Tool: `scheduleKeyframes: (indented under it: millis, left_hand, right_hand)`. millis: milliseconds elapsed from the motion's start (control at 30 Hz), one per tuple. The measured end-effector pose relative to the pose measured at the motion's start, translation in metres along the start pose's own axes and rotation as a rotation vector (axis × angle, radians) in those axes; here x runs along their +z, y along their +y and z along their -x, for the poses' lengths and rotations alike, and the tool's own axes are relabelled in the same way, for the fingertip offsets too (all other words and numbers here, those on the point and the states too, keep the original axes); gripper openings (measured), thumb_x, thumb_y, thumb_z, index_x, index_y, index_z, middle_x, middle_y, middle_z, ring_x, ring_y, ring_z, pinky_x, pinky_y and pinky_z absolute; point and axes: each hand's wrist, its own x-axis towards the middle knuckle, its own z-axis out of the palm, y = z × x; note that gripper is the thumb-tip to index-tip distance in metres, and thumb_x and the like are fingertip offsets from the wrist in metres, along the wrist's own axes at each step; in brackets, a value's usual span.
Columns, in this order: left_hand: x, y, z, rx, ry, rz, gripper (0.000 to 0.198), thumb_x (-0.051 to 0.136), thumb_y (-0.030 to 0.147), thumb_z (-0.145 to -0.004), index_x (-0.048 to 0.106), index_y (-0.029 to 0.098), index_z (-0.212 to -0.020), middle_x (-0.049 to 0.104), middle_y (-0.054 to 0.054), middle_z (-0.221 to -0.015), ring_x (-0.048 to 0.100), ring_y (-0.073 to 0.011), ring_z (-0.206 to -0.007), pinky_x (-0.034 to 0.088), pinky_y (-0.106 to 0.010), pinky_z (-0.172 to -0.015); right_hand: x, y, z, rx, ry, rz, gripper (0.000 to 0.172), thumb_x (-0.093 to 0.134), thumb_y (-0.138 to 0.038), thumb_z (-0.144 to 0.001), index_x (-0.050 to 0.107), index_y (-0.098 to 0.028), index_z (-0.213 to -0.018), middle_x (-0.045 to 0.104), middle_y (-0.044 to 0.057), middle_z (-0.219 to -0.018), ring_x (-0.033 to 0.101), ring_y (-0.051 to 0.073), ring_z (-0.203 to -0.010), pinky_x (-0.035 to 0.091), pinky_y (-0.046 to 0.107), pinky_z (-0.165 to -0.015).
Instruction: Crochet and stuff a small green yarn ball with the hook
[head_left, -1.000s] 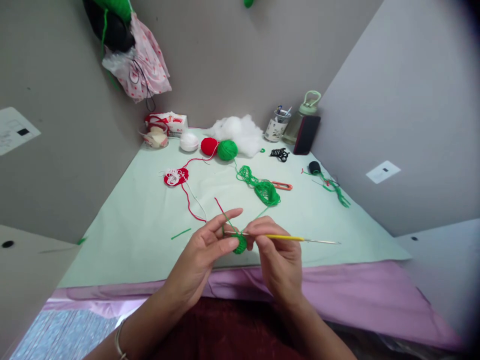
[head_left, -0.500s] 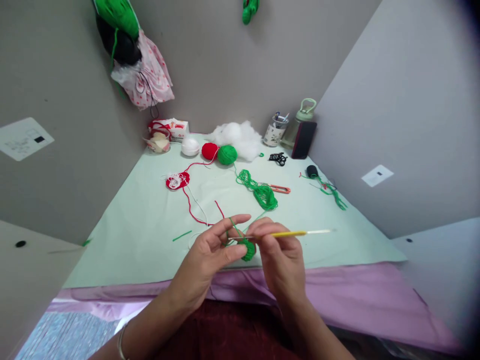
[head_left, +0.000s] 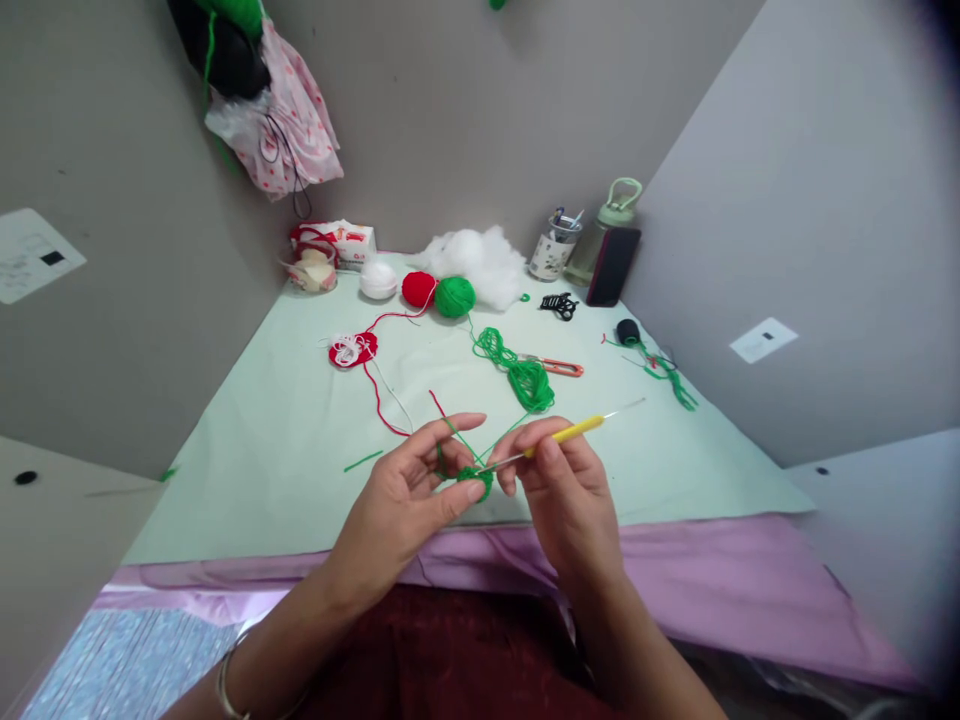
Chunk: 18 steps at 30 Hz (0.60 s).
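Observation:
My left hand (head_left: 409, 490) pinches a small green crochet piece (head_left: 480, 482) between thumb and fingers, its index finger stretched out with green yarn running over it. My right hand (head_left: 566, 480) grips a crochet hook (head_left: 577, 432) by its yellow handle. The hook's thin metal end points left and down and meets the top of the green piece; whether it is inside a stitch I cannot tell. From the work, a strand leads up to a loose green yarn bundle (head_left: 531, 385), which links back to a green yarn ball (head_left: 454, 297).
Red yarn ball (head_left: 418, 289), white ball (head_left: 378, 281) and white stuffing (head_left: 480, 262) lie at the back. An orange cutter (head_left: 562, 368) is beside the green bundle. Black scissors (head_left: 559, 305), phone (head_left: 613, 267) and bottle (head_left: 600, 240) stand back right. A red-and-white piece (head_left: 352, 349) lies left.
The hook has tilted, its handle end now higher, and its tip has come down to the green piece. Both hands appear slightly higher, and the whole view has shifted a little.

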Motion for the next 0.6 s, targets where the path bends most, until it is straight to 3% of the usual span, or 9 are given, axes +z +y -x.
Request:
scheduleKeyframes:
  millis: [267,400,500,600]
  left_hand:
    - [-0.001,0.003,0.003,0.06,0.057,-0.16,0.045,0.08,0.025,-0.084,0.072,0.031,-0.128,0.061,0.001,-0.09,0.062,-0.0154,-0.095,0.049,-0.03,-0.098]
    - [0.001,0.004,0.006,0.153,0.13,-0.322,0.038,0.076,0.023,-0.085,0.075,0.029,-0.122,0.063,0.0,-0.092,0.062,-0.0175,-0.098,0.045,-0.035,-0.106]
    - [0.003,0.004,0.008,0.193,0.162,-0.377,0.032,0.075,0.022,-0.086,0.077,0.029,-0.117,0.062,0.0,-0.091,0.062,-0.0178,-0.098,0.043,-0.036,-0.109]
    - [0.005,0.004,0.008,0.185,0.176,-0.315,0.038,0.078,0.021,-0.084,0.076,0.029,-0.121,0.06,0.001,-0.088,0.061,-0.017,-0.097,0.043,-0.035,-0.108]
  right_hand:
    - [-0.007,-0.006,0.01,-0.199,-0.07,0.36,0.02,0.053,-0.023,-0.106,0.073,-0.025,-0.106,0.074,0.003,-0.095,0.068,0.014,-0.077,0.057,0.031,-0.074]
    - [-0.007,-0.01,0.012,-0.404,-0.198,0.618,0.023,0.051,-0.015,-0.104,0.071,-0.023,-0.112,0.076,0.006,-0.098,0.072,0.019,-0.092,0.059,0.035,-0.08]
    - [-0.008,-0.007,0.013,-0.592,-0.261,0.72,0.024,0.05,-0.014,-0.104,0.07,-0.021,-0.116,0.077,0.009,-0.099,0.074,0.021,-0.095,0.061,0.035,-0.076]
    - [-0.01,-0.001,0.016,-0.688,-0.233,0.839,0.024,0.055,-0.018,-0.103,0.071,-0.024,-0.12,0.078,0.011,-0.106,0.075,0.02,-0.091,0.063,0.033,-0.07]
